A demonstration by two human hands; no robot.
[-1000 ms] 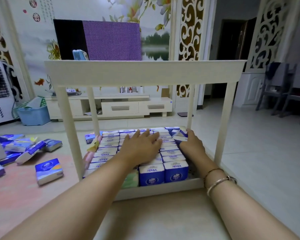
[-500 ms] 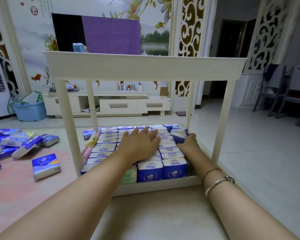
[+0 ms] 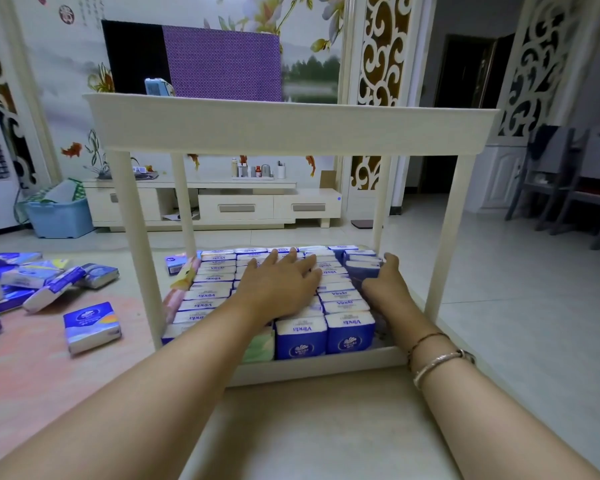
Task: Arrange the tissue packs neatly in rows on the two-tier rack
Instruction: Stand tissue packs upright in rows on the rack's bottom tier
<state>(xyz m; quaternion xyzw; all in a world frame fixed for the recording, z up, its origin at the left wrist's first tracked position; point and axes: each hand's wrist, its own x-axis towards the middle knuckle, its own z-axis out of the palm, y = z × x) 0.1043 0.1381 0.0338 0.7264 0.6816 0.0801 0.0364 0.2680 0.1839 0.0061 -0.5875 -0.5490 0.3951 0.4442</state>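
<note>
1. My left hand (image 3: 279, 287) lies flat, fingers straight and spread, palm down on the tops of the tissue packs (image 3: 326, 336) in the middle of the frame.
2. My right hand (image 3: 385, 284) reaches into the right side of the lower tier, thumb up and fingers curled round the side of one blue pack (image 3: 361, 268) near the back right corner.
3. The packs stand upright in tight rows on the lower tier of the white two-tier rack (image 3: 291, 124), filling most of it; the two nearest ones show blue fronts at centre bottom of the tier.
4. A pale green pack (image 3: 260, 346) sits just left of those blue fronts, partly behind my left forearm.
5. Above the upper tier's rim, at upper left of the rack, a blue pack top (image 3: 156, 87) pokes up.
6. Loose packs (image 3: 91, 325) lie scattered on the floor (image 3: 534, 323) at the left of the frame, some piled, one apart nearer me.
7. Two bracelets (image 3: 437, 358) ring my right wrist.
</note>
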